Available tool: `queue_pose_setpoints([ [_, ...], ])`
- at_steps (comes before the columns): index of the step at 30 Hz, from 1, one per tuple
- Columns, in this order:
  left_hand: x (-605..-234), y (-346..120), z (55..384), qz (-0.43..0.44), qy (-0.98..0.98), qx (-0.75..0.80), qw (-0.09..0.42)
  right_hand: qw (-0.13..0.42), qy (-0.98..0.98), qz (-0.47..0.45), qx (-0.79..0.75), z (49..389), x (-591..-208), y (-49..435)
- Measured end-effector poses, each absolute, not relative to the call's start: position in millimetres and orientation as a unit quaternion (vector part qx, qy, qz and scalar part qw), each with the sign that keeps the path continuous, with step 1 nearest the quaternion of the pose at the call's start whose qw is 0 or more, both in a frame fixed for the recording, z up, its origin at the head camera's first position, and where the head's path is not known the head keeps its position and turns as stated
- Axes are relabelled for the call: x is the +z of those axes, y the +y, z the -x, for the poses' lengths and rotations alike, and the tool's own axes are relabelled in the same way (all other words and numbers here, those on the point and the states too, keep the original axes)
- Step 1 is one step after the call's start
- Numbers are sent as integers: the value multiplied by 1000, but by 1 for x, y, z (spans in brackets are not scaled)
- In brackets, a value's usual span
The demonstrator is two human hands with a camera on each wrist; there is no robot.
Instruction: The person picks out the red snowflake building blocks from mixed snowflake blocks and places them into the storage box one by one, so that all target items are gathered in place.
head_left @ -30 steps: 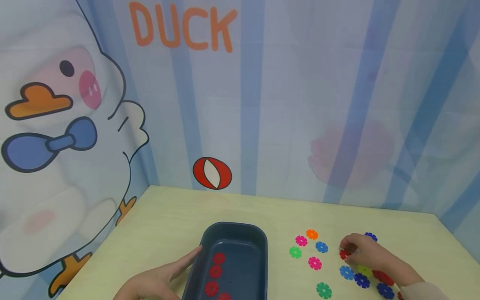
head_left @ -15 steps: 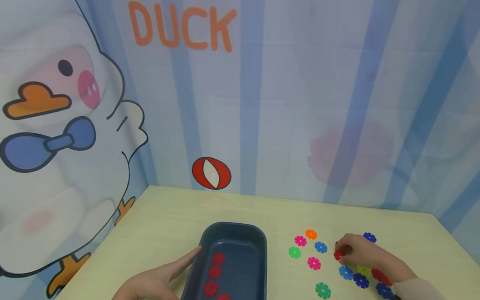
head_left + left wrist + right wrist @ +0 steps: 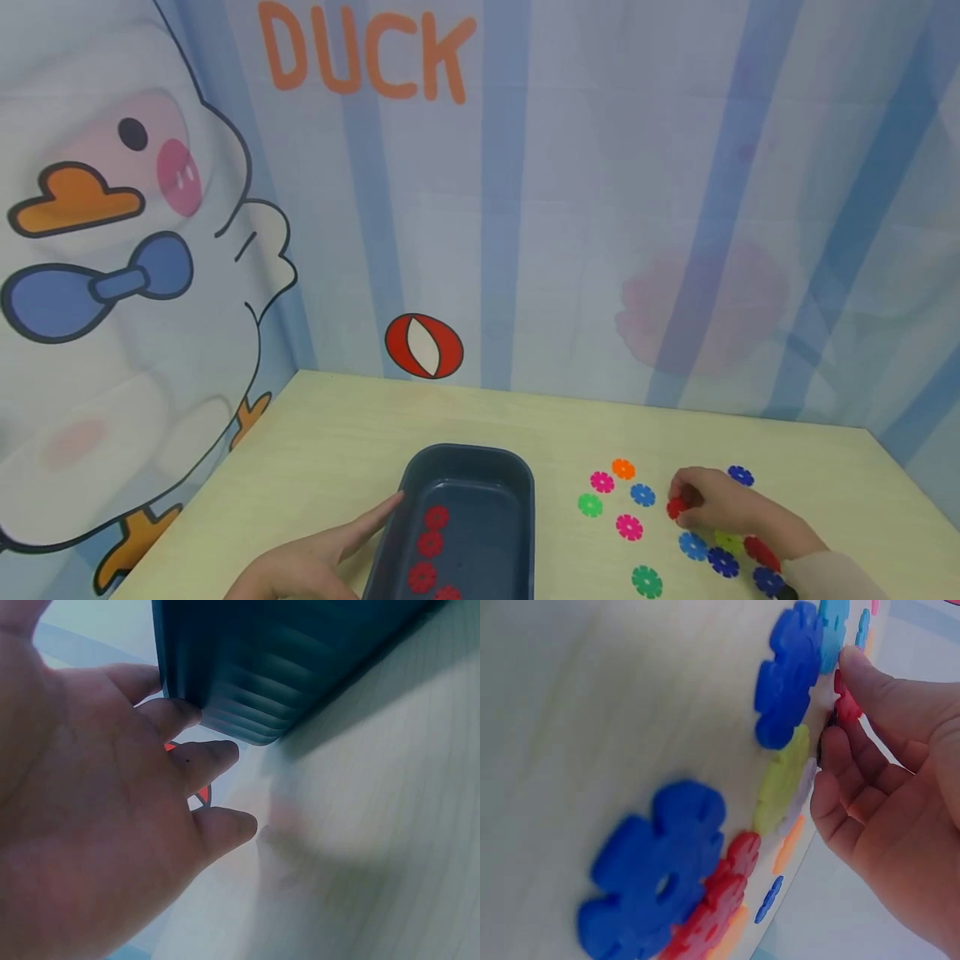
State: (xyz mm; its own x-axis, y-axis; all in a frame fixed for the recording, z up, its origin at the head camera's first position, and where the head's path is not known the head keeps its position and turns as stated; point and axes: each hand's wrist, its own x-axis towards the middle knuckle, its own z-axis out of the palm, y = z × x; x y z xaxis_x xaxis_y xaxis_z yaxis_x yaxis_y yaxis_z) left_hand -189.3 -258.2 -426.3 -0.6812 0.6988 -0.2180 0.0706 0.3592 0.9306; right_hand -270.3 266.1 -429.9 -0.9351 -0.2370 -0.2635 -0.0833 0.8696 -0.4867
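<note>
Between the thumb and fingers of my right hand (image 3: 722,500) is a red snowflake building disc (image 3: 677,507), pinched just over the table. In the right wrist view, the same red disc (image 3: 847,701) shows at the fingertips, with a dark blue disc (image 3: 788,675) and a yellow-green disc (image 3: 781,780) close by. My left hand (image 3: 307,557) touches the left wall of a dark blue-grey tray (image 3: 495,533) with its fingers extended. Several red discs (image 3: 422,577) lie along the tray's left side. The tray's near end is cut off by the frame.
Left of my right hand lie loose orange (image 3: 623,469), pink (image 3: 629,527), blue and green (image 3: 647,582) discs. More blue, yellow and red (image 3: 762,552) discs lie below my right forearm. A printed duck curtain (image 3: 570,208) borders the pale table (image 3: 360,442).
My right hand has shifted slightly left, and the red disc at its fingertips has moved with it. The left hand and tray stay where they were.
</note>
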Motion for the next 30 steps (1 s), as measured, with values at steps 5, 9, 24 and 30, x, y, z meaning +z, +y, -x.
queue_pose_setpoints([
  [5,-425,-258,189,-243,763,511,313,143,951,77,-262,268,-431,266],
  [9,-425,-258,189,-249,762,511,311,129,949,81,-275,268,-432,266],
  [24,-427,-258,189,-249,763,511,309,126,894,231,-363,261,-405,243],
  [30,-427,-256,189,-231,763,515,316,143,855,291,-404,255,-385,212],
])
